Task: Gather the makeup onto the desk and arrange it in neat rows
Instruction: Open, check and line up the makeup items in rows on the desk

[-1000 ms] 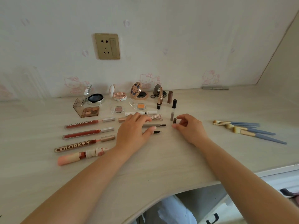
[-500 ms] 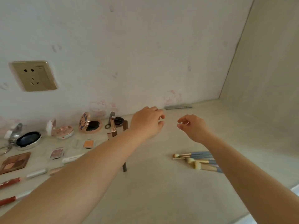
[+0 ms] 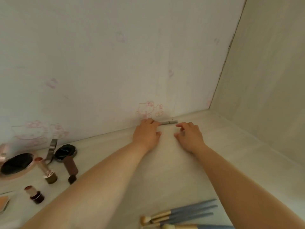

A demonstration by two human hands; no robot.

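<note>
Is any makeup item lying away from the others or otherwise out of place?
Yes. A slim grey pencil lies alone against the back wall, far from the other makeup at the left. The left hand touches one end; the right hand is beside it.

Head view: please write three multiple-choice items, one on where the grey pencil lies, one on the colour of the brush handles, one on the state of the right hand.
1. Where does the grey pencil lie?
A. against the back wall
B. among the brushes
C. beside the lipsticks

2. What colour are the handles of the makeup brushes?
A. red
B. blue
C. black

3. What is the right hand doing?
A. gripping a brush
B. holding a compact
C. holding nothing

Key: 1 A, it lies where desk meets wall, with the left hand at its end. 2 B, the handles are blue. 3 C, its fingers are loosely curled over bare desk.
</note>
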